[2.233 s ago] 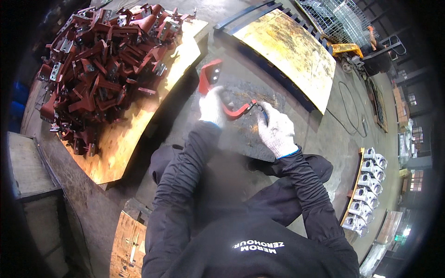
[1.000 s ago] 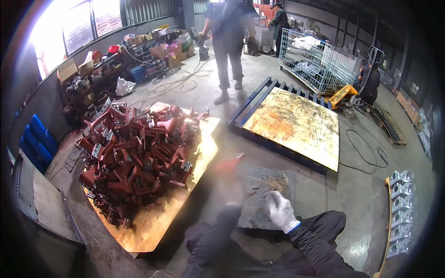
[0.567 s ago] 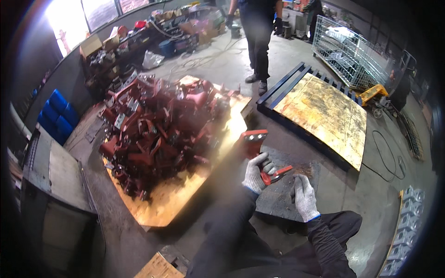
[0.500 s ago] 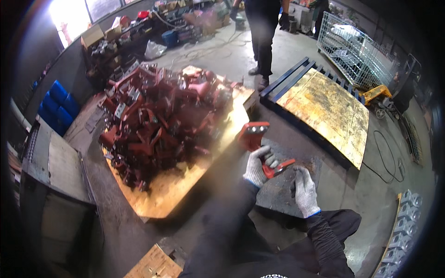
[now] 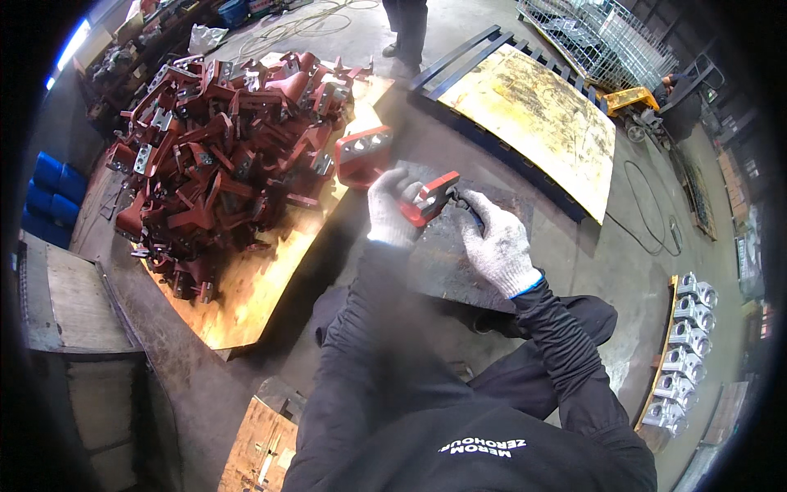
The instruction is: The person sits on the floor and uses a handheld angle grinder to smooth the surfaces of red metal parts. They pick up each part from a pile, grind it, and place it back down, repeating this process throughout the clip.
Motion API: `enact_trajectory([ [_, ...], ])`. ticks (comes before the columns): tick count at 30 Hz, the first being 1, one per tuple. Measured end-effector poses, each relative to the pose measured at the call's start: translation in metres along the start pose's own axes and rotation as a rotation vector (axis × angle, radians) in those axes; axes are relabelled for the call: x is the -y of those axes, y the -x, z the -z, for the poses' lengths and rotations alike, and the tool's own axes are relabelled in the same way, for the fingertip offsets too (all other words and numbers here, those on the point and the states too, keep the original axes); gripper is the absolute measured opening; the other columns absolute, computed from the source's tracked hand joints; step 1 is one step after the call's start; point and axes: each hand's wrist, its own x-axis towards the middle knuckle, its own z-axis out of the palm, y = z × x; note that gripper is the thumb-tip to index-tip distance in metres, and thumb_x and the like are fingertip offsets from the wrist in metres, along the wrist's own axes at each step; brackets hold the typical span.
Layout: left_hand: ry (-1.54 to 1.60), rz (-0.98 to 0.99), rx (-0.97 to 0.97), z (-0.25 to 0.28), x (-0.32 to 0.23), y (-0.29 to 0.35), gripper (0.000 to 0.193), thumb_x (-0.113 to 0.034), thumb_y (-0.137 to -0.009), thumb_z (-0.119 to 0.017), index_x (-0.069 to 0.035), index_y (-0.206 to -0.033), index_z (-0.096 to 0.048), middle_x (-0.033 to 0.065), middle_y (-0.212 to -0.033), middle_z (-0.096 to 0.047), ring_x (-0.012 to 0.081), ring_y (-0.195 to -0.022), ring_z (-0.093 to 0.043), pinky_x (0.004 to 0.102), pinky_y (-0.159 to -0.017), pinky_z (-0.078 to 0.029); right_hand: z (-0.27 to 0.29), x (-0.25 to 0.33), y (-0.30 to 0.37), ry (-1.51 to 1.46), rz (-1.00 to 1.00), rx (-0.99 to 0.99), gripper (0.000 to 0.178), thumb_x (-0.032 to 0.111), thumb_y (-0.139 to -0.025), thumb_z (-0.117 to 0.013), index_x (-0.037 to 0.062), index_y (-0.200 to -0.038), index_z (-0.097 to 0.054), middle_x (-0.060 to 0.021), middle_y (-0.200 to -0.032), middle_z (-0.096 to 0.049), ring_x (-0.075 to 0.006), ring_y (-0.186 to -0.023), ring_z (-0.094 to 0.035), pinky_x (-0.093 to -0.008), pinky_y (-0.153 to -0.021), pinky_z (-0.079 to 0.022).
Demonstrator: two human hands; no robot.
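My left hand (image 5: pixel 392 211), in a whitish knit glove, is closed around the middle of a red metal bracket (image 5: pixel 357 164). One end of the bracket has a flat face with bright holes. Its other end angles toward my right hand (image 5: pixel 498 246), which wears a similar glove. The right fingers pinch against that end, where something small and dark shows; its kind I cannot make out. Both hands are above a dark, worn metal work surface (image 5: pixel 447 266). To the left, a heap of similar red brackets (image 5: pixel 229 156) lies on a plywood-topped platform (image 5: pixel 225 328).
Ahead to the right is a dark-framed pallet with a stained board (image 5: pixel 533 111). Beyond it are a wire cage (image 5: pixel 607 41) and a yellow pallet jack (image 5: pixel 631 100). Silvery metal parts (image 5: pixel 682 353) line the right side. A person's legs (image 5: pixel 406 29) show at the far edge.
My right hand has come up to the bracket's near end, from just beside it. The bracket is still in my left hand. The whole view has shifted.
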Motion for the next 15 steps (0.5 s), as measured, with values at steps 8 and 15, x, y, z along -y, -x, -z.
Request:
enact_trajectory([
  [8, -0.012, -0.027, 0.030, -0.016, -0.005, 0.021, 0.015, -0.011, -0.078, -0.062, -0.014, -0.078, -0.047, -0.0009, -0.067, -0.039, 0.0159, -0.058, -0.042, 0.0334, -0.058, -0.044, 0.010, 0.006, -0.001, 0.059, -0.078, 0.070, 0.026, 0.022, -0.088, -0.063, 0.0093, -0.110, -0.066, -0.0175, -0.098, -0.069, -0.0338, -0.089, -0.066, -0.0386, -0.079, -0.052],
  [15, -0.009, 0.031, 0.099, -0.017, -0.004, 0.027, 0.020, -0.015, -0.080, -0.060, -0.017, -0.069, -0.043, -0.0047, -0.062, -0.035, 0.0125, -0.055, -0.038, 0.0309, -0.057, -0.039, 0.003, -0.001, 0.001, 0.053, -0.027, 0.035, 0.027, 0.019, -0.087, -0.063, 0.0074, -0.111, -0.065, -0.0172, -0.099, -0.069, -0.0331, -0.090, -0.067, -0.0385, -0.079, -0.052],
])
